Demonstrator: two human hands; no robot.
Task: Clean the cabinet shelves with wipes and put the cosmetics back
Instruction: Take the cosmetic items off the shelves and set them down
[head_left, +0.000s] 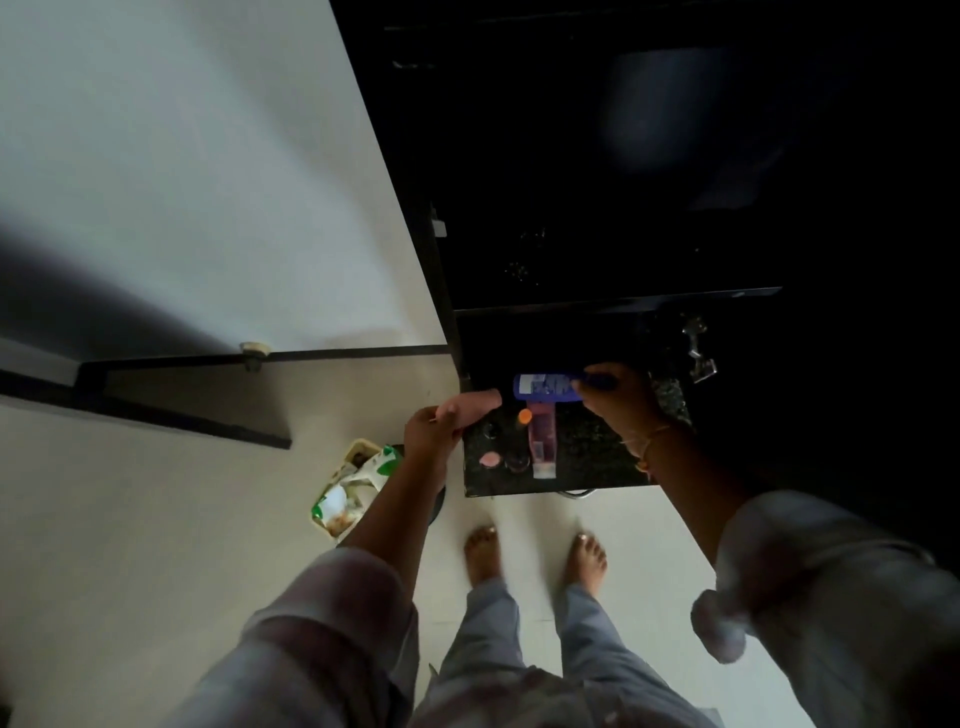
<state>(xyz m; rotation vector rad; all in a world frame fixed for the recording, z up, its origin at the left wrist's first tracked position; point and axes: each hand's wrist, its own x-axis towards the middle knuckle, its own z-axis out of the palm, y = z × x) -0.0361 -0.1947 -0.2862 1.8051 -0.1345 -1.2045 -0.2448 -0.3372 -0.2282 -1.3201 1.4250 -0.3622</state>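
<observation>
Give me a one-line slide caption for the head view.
At the dark cabinet, left hand holds a peach tube, right hand a blue bottle, above cosmetics on a speckled slab.

Noted pale tiled floor (156, 519) across lower left. Recorded large white panel (182, 182) at upper left, with dark strip (337, 353) along its lower edge and small beige knob (253, 351) on that strip. Logged dark speckled stone top (597, 457) right of centre, with shiny metal latch (698, 356) just above.
</observation>
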